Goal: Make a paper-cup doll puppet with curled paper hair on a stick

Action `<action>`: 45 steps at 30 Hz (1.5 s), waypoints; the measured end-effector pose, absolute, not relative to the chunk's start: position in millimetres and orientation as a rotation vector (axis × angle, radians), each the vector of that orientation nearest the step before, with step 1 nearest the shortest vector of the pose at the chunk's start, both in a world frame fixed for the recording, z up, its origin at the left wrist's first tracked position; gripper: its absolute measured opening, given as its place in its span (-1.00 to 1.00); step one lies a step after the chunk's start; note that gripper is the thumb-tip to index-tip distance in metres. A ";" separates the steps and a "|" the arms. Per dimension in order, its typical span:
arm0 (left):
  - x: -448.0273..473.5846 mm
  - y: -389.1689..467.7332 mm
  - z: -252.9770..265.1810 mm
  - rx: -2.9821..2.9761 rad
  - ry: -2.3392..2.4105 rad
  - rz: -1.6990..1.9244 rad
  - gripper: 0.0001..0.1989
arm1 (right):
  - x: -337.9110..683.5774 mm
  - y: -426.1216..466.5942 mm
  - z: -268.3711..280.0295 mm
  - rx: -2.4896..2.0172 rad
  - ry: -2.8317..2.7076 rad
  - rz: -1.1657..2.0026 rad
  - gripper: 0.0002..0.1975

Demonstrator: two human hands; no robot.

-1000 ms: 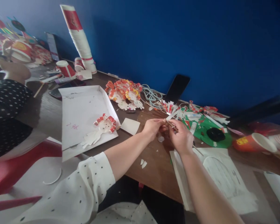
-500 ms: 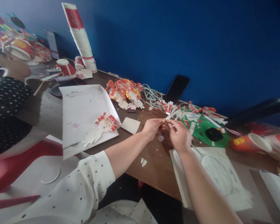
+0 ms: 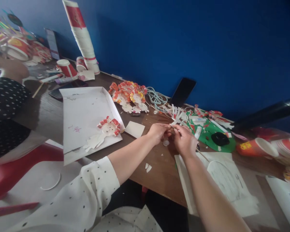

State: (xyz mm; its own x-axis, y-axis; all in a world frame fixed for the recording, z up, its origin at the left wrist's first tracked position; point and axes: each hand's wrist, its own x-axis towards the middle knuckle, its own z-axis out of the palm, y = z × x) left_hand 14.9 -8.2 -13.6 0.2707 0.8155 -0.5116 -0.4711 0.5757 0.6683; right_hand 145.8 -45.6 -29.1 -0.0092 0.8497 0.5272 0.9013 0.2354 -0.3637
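Note:
My left hand (image 3: 158,132) and my right hand (image 3: 185,138) meet over the table, fingers pinched together. A narrow white paper strip (image 3: 175,122) shows at their fingertips; the rest of it is hidden by the fingers. Just below them lies a small round whitish piece (image 3: 166,142). To the left, a paper doll (image 3: 109,128) with a face and red-and-white curled paper hair lies on a shallow white box lid (image 3: 79,103). A blank white card (image 3: 134,129) rests beside my left hand. A thin stick (image 3: 203,157) shows beside my right wrist, partly hidden.
Behind are a pile of curled-paper dolls (image 3: 129,93), a pale blue cord (image 3: 157,98) and a leaning phone (image 3: 183,91). A green sheet (image 3: 226,147) with scraps, paper cups (image 3: 257,146) and papers (image 3: 241,196) lie right. A tall cup stack (image 3: 83,42) and another person's arm (image 3: 9,96) are left.
The view has shifted slightly. My hands stay pinched together in nearly the same place, with small finger movements. The other person's hand at the left has moved a little.

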 end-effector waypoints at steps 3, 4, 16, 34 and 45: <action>15.7 -7.5 -15.3 0.436 0.973 0.895 -0.89 | 144.7 -46.1 -29.1 -1.581 -1.876 -0.133 -0.69; 15.9 -7.7 -15.7 0.434 0.973 0.907 -0.89 | 143.9 -46.2 -28.7 -1.578 -1.878 -0.138 -0.68; 15.0 -12.0 -13.3 0.347 0.934 0.967 -0.90 | 141.8 -42.4 -28.2 -1.609 -1.758 0.049 -0.72; 15.4 -12.2 -10.9 0.336 0.882 0.966 -0.85 | 142.2 -47.0 -28.5 -1.589 -1.899 -0.187 -0.70; 13.1 -12.7 -6.5 0.332 0.872 0.934 -0.79 | 141.6 -46.5 -28.8 -1.558 -1.885 -0.202 -0.70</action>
